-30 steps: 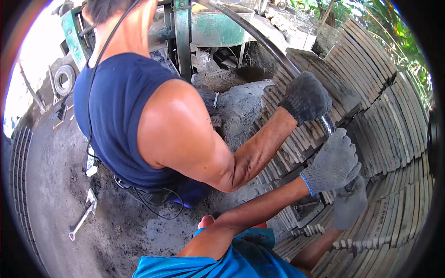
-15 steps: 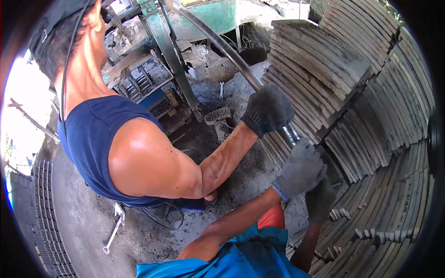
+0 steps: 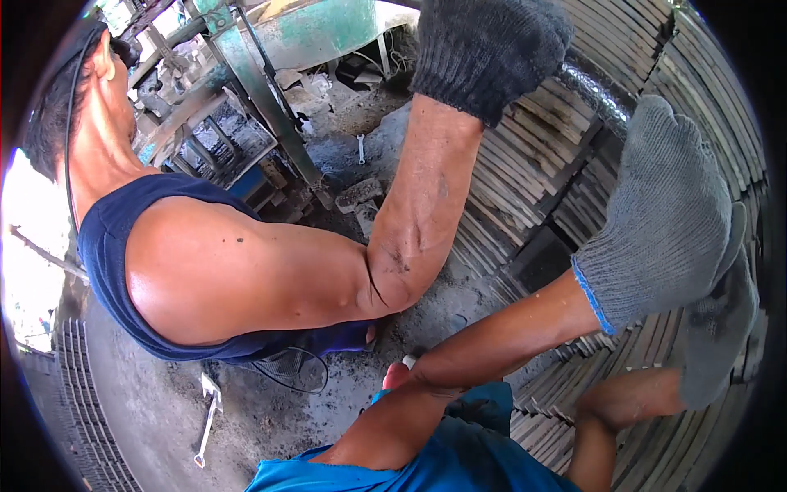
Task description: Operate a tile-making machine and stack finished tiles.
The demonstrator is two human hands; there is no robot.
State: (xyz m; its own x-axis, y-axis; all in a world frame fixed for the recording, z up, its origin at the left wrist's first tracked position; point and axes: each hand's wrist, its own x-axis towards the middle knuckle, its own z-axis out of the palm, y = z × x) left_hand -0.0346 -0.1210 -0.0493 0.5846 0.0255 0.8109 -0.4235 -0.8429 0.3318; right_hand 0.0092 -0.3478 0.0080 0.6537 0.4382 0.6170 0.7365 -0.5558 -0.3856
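My left hand [image 3: 668,209], in a grey knit glove with a blue cuff, is closed round a metal bar [image 3: 602,94] at the upper right. Just below and behind it is my right hand [image 3: 717,332], also in a grey glove. Its fingers appear wrapped at the end of the same bar, though my left glove partly hides them. Farther up the bar, a co-worker's black-gloved hand [image 3: 496,49] grips it too. This co-worker [image 3: 246,271], in a dark blue sleeveless top, stands close on my left with an arm stretched across the view.
Stacks of thin grey slabs [image 3: 525,156] line the right side. A green metal machine frame [image 3: 262,90] stands at the far left. One wrench [image 3: 361,149] lies near the machine, and a larger wrench [image 3: 208,422] lies on the dusty floor. Racks [image 3: 78,385] stand at the left edge.
My hands, the co-worker's hand and the bar have swung up and to the right, closer to the camera. The co-worker's forearm now points steeply upward.
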